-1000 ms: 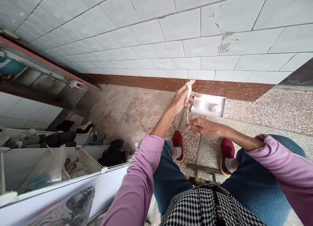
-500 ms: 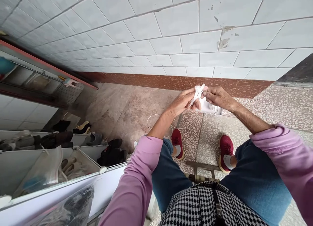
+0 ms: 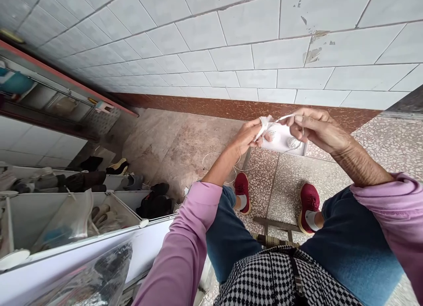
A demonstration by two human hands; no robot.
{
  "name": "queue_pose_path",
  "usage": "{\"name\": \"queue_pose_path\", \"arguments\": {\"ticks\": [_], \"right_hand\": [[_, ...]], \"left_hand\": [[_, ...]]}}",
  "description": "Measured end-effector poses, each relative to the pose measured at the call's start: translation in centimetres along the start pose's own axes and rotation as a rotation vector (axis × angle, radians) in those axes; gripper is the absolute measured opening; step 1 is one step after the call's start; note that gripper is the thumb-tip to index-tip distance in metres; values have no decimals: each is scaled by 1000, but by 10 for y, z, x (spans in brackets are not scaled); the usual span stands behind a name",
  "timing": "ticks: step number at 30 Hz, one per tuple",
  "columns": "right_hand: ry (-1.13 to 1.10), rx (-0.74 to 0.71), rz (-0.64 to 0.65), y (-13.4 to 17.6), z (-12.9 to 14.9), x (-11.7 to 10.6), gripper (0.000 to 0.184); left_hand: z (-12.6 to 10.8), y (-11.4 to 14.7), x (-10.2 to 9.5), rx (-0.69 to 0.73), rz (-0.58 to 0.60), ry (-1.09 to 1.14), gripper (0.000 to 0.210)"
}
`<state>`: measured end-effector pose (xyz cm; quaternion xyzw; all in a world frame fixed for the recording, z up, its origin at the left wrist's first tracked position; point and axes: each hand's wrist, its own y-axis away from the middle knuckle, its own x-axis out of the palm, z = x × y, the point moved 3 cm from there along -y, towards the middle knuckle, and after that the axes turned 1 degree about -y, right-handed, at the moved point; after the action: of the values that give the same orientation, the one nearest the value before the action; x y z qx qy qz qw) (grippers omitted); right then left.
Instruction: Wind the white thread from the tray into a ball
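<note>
- One bundle of white cord (image 3: 263, 127), flat overlapping turns, slightly blurred, wound around the left hand (image 3: 246, 136), which grips it.
- Right hand (image 3: 319, 126): thumb and fingers pinch one curved strand.
- Two white balls (image 3: 294, 143), one partly hidden, inside one tray (image 3: 280, 140).
- Tray's far edge near the wall (image 3: 231, 54); open floor (image 3: 178, 138) leftward.

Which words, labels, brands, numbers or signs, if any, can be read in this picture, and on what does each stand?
None: no text can be read in this view.
White cord: no label visible.
White tray and the wound ball in it: no lettering can be made out.
Red shoes: no brand can be made out.
Clear plastic wrapping, lower left: any print is too blurred to read.
</note>
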<state>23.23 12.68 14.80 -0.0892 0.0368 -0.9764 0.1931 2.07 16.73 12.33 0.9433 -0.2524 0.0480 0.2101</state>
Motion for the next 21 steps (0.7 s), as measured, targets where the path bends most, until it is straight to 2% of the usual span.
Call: {"name": "queue_pose_path", "arguments": {"ticks": [4, 7, 11, 14, 16, 18, 19, 21], "right_hand": [[-68, 115, 340, 13, 4, 26, 36], [55, 205, 590, 21, -15, 49, 31], [323, 144, 743, 34, -50, 84, 26], [314, 117, 845, 41, -59, 105, 28], [175, 164, 865, 40, -51, 106, 26], [36, 190, 789, 33, -35, 93, 30], [1, 174, 707, 27, -26, 82, 33], [21, 91, 461, 14, -10, 53, 39]], "left_hand": [[-8, -7, -20, 3, -197, 383, 46], [-16, -4, -27, -4, -284, 591, 44], [-19, -2, -26, 0, -392, 646, 42], [-13, -5, -24, 15, -436, 542, 41], [-8, -8, -21, 44, -432, 387, 43], [-2, -8, -15, 69, -395, 187, 51], [1, -7, -10, 75, -358, 95, 55], [9, -3, 0, 65, -230, -43, 62]]}}
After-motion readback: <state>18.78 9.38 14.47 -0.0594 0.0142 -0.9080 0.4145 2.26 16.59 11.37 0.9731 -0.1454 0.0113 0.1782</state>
